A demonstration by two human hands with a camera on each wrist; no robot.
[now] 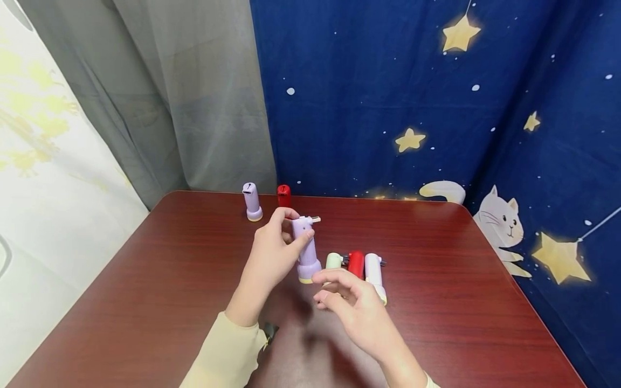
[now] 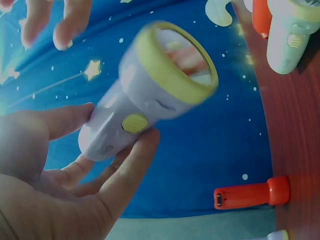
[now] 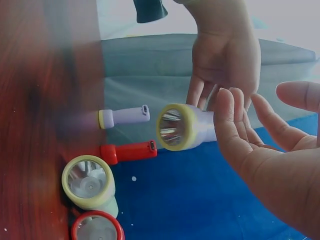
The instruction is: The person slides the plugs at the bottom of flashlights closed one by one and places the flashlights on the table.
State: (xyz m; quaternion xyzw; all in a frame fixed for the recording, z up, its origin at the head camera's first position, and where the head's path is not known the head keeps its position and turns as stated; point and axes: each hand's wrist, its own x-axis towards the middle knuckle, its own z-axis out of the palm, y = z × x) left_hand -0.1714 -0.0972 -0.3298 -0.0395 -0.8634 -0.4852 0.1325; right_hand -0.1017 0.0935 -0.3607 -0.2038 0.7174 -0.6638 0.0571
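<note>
My left hand (image 1: pixel 271 250) holds a lavender flashlight (image 1: pixel 306 253) above the table, thumb on one side and fingers on the other. A metal plug sticks out sideways from its upper end. Seen in the left wrist view, this flashlight (image 2: pixel 112 115) has a yellow ring around its lens and a yellow button (image 2: pixel 135 123). Just right of its lens end is my right hand (image 1: pixel 361 315), fingers loosely bent and nothing in them. Partly behind that hand lie a pale green flashlight (image 1: pixel 333 261), a red flashlight (image 1: pixel 356 263) and a whitish flashlight (image 1: pixel 374 271).
Toward the back edge of the dark red wooden table (image 1: pixel 436 242), another lavender flashlight (image 1: pixel 252 202) and another red flashlight (image 1: pixel 284 195) stand upright on their lens ends. Behind the table hang a grey curtain (image 1: pixel 213 108) and a blue starry curtain (image 1: pixel 349 108).
</note>
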